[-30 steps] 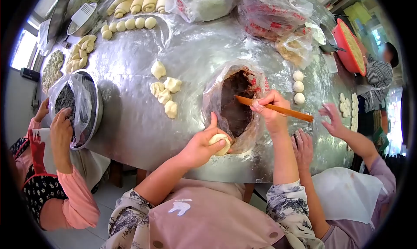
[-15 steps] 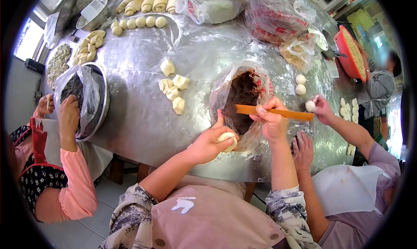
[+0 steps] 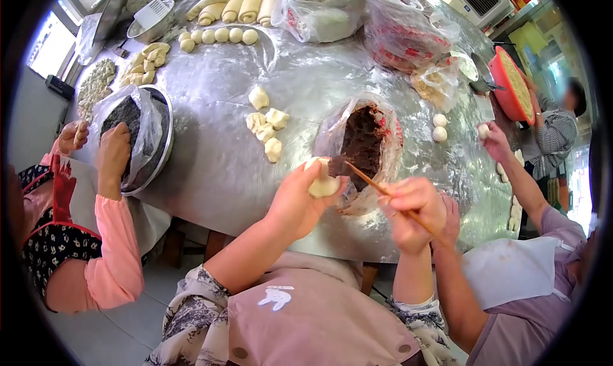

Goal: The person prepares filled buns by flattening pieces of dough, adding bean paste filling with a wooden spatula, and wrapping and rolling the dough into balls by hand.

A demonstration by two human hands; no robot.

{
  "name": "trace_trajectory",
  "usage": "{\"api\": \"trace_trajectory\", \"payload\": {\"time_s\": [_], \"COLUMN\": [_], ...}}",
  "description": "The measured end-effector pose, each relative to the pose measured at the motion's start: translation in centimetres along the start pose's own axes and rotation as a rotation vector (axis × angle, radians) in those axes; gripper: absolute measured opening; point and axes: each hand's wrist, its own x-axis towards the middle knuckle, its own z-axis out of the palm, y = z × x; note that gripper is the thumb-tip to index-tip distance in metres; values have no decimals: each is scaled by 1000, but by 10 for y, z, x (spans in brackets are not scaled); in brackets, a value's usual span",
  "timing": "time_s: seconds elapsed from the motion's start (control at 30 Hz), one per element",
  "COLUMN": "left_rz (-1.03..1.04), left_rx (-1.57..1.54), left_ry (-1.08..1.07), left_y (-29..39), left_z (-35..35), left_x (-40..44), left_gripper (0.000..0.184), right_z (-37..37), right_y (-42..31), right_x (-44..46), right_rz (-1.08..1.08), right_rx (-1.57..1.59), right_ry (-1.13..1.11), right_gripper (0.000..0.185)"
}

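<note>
Metal tabletop (image 3: 211, 168) is streaked pale; just near-left of the filling bag (image 3: 393, 150), a dough round (image 3: 324, 183) is cradled by the left hand (image 3: 288, 203), fingers curled. A stick (image 3: 364, 176) is pinched by the right hand (image 3: 416, 211). Soft, easily torn, the dough is best supported underneath. Beyond the bag, rolls (image 3: 253, 6) are laid.

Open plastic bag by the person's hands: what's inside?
Dark brown paste, its uneven top showing through the mouth of the bag. The bag's bottom and anything beneath or within the paste are covered; can't tell.
</note>
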Motion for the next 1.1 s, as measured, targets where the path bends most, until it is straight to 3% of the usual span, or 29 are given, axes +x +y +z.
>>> {"api": "trace_trajectory", "payload": {"time_s": [0.03,0.17,0.27,0.4,0.5,0.6,0.73,0.8,0.9,1.0,1.1], "left_rz": [-49,-42,-27,-14,33,62,-22,-48,-64,-87,-102], "left_rx": [-12,-17,41,76,79,49,-117,-115,31,183,259], "left_ry": [-50,-112,54,157,174,227,4,-3,42,59,48], "left_y": [0,-4,-4,-10,-5,6,26,27,21,15,15], "left_z": [3,17,23,3,3,6,-6,-4,-2,-1,3], "left_x": [1,-7,-9,-4,-3,3,-1,-5,-7,-9,-11], "left_gripper": [38,53,55,37,26,22,26,24,21,21,23], "right_z": [9,29,33,43,36,33,-3,-10,-10,19,22], "right_y": [-9,-8,-16,-18,-11,-11,14,23,44,65,69], "right_x": [2,-13,-22,-30,-32,-33,-12,5,17,15,17], "right_rz": [-43,-228,-190,-159,-10,510,559,669,707,496,549], "right_rx": [-11,-164,-169,-114,0,936,791,351,-286,-608,-545], "right_ry": [32,-32,-192,-124,-9,391,579,553,256,-13,-39], "right_gripper": [22,20,19,18,20,20,14,14,17,21,20]}}
